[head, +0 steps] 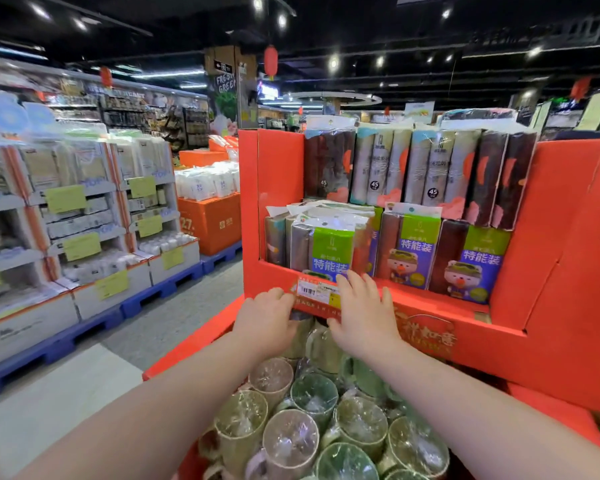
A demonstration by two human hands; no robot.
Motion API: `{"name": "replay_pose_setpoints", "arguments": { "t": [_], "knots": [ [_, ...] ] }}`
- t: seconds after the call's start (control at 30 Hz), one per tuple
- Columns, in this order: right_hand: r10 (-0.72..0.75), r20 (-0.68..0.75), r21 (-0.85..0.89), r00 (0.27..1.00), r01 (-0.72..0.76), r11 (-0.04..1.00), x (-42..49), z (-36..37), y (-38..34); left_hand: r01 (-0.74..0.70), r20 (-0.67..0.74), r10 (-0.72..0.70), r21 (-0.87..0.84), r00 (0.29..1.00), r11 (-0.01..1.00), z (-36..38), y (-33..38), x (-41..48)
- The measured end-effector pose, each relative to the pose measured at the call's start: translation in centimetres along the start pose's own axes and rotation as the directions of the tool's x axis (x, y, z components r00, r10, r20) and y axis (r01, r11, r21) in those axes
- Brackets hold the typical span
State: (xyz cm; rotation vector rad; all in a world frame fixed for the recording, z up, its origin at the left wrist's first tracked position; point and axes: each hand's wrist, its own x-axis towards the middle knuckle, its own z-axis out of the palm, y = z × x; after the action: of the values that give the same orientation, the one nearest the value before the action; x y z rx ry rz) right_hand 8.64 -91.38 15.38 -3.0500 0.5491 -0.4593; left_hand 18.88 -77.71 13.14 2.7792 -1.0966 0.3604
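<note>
— What are the hands on?
— The price tag [316, 292], on the front edge of the red shelf [433, 306]. The left hand [267, 317] pinches its left end. The right hand [364, 313] lies on it, fingers spread.
— Any words?
— The packs [331, 252] say 特能装. The rolls [374, 168] say 45.

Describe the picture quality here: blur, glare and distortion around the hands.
Head view: the wide lens bends the red display stand and the left shelves, which are smeared; in the same view the left hand, right hand and price label are fairly sharp, its print unreadable; ceiling lamps flare; film on the wrapped cups glints.
</note>
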Motion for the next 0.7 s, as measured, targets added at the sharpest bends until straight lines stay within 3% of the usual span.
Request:
{"name": "replay_pose_setpoints", "arguments": {
  "t": [0.13, 0.23, 0.33, 0.53, 0.7],
  "knots": [
    [-0.187, 0.052, -0.008, 0.981, 0.188, 0.982, -2.5, 1.7, -1.7, 0.014, 0.062, -0.013, -0.022, 0.998, 1.000, 0.4, 0.7, -4.0],
    [-0.235, 0.203, 0.034, 0.950, 0.233, 0.972, -4.5, 3.2, -3.3, 0.053, 0.132, -0.049, -0.032, 0.990, 0.998, 1.0, 0.7, -7.4],
    [-0.269, 0.265, 0.070, 0.926, 0.259, 0.963, -6.3, 4.5, -5.0, 0.085, 0.195, -0.078, -0.025, 0.978, 0.996, 1.7, 0.0, -10.4],
    [-0.375, 0.296, 0.113, 0.878, 0.358, 0.927, -11.3, 5.4, -10.4, 0.233, 0.270, -0.220, -0.014, 0.937, 0.972, 2.4, -3.4, -18.8],
    [-0.475, 0.349, 0.211, 0.808, 0.426, 0.880, -17.0, 7.6, -16.1, 0.405, 0.350, -0.384, 0.013, 0.854, 0.914, 2.2, -7.2, -29.2]
  ]
}}
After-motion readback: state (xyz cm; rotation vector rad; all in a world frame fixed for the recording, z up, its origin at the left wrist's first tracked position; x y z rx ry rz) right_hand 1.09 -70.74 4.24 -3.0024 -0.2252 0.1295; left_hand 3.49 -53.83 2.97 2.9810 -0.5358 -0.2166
